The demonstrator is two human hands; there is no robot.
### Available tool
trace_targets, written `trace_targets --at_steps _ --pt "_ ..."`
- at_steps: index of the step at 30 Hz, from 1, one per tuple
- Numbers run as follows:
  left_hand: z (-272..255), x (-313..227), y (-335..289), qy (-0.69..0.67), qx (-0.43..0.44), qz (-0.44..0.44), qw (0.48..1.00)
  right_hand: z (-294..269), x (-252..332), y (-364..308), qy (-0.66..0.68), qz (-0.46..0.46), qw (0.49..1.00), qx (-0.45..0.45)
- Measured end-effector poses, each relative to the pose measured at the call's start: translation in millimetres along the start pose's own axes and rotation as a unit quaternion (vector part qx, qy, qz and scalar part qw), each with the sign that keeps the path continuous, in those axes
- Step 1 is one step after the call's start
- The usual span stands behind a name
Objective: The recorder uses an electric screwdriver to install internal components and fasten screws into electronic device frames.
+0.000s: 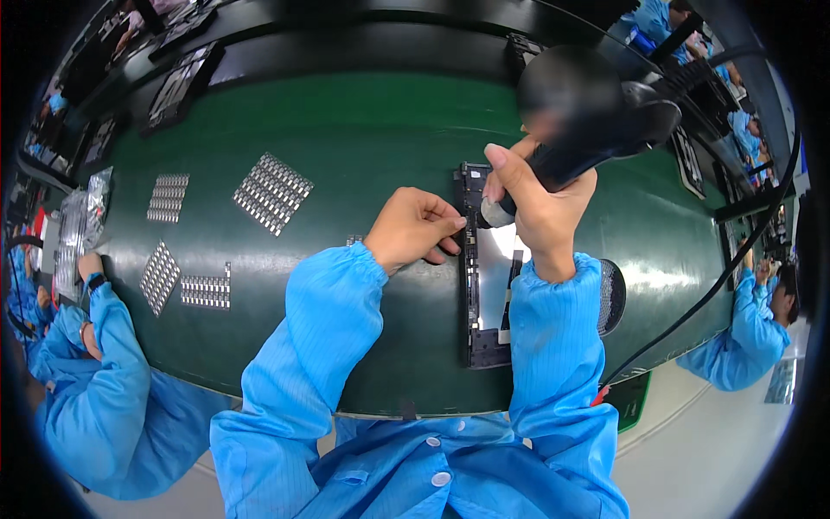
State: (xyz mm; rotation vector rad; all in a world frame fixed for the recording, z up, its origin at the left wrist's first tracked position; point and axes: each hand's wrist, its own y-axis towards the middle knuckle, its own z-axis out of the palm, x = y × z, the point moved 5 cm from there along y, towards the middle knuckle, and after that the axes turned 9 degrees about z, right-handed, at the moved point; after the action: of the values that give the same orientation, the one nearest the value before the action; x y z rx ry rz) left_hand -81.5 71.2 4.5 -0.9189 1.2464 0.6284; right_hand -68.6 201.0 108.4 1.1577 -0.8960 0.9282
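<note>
Head view: right hand [540,203] clamped round a black electric screwdriver [588,143], tip down on the long black device frame [474,285] lying lengthwise away on the green surface [346,147]; left hand [415,229] pinches its left edge, fingers together.

We cannot see the tip of the power screwdriver [577,143]; its top is blurred. Our right hand [538,208] and sleeve cover much of the open device [484,285] near the green belt's [363,138] front edge. The metal parts [271,192] are too small to identify.
</note>
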Motion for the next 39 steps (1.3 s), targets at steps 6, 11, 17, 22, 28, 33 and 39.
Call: trace_targets --at_steps 6,11,17,22,28,33,39 --pt "-0.8 2.6 1.4 -0.006 -0.003 0.007 1.0 -0.2 -4.7 0.7 -0.012 -0.006 1.0 -0.023" --pt "-2.0 3.4 1.1 -0.001 -0.007 0.009 1.0 2.4 -6.8 0.2 -0.007 -0.01 1.0 -0.01" --pt "-1.8 4.5 2.0 -0.014 -0.018 0.021 1.0 4.9 -6.8 -1.0 -0.021 -0.013 1.0 0.002" --pt "-2.4 4.6 1.3 -0.021 -0.012 0.023 0.999 4.6 -4.4 -2.1 -0.029 -0.022 0.999 0.003" --pt "1.3 -6.2 -8.4 0.066 0.013 0.116 0.991 2.1 0.7 -2.2 -0.003 -0.047 0.999 -0.004" --pt "1.4 -3.1 -7.8 0.122 -0.029 0.177 0.976 10.1 2.0 -4.6 0.012 -0.036 0.999 0.005" --pt "3.9 -5.1 -5.1 0.122 -0.045 0.227 0.965 6.2 2.6 -4.0 0.009 -0.044 0.999 0.011"
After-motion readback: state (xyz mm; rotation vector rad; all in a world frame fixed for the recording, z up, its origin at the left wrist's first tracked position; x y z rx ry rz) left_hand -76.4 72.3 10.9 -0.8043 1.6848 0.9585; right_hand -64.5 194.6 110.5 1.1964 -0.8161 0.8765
